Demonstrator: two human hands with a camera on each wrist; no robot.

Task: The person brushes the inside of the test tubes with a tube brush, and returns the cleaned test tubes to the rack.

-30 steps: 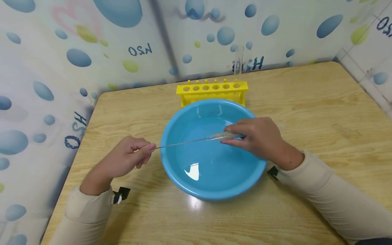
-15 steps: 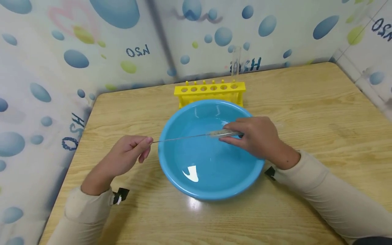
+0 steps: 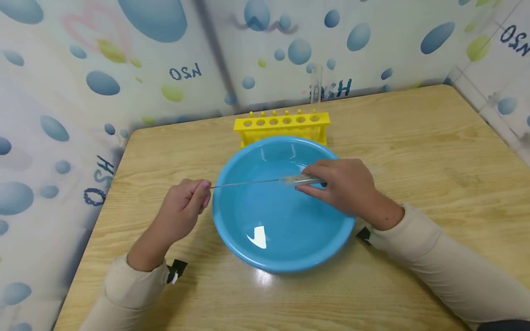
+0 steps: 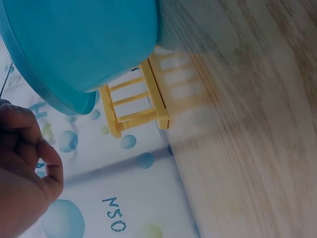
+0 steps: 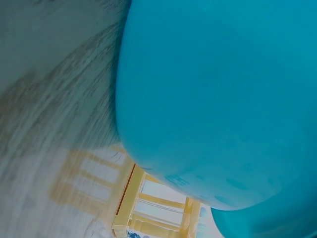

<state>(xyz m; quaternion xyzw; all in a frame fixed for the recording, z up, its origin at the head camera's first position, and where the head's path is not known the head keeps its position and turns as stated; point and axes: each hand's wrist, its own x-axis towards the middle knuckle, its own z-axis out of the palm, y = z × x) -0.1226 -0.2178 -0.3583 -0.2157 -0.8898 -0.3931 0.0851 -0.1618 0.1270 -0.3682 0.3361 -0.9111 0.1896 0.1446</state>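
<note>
In the head view my left hand [image 3: 185, 207] pinches the thin twisted wire handle of a test tube brush [image 3: 246, 183] between thumb and fingers. The wire runs across the blue basin [image 3: 285, 265] into a clear test tube [image 3: 303, 179], where the pale bristles appear to lie. My right hand [image 3: 345, 186] grips that tube with thumb and fingers, tilted almost level over the water. In the left wrist view the left hand [image 4: 25, 168] shows curled fingers, with a bit of wire at the edge. The right wrist view shows the basin's side [image 5: 208, 99]; the right hand is out of it.
A yellow test tube rack [image 3: 281, 123] stands behind the basin, partly hidden by it. One clear test tube [image 3: 316, 87] stands upright in its right end. The wooden table [image 3: 414, 151] meets a patterned wall [image 3: 198, 92] at the back.
My left hand first draws slightly back, then moves right toward the basin and a little up, with the brush wire in it. The right hand and tube stay nearly still.
</note>
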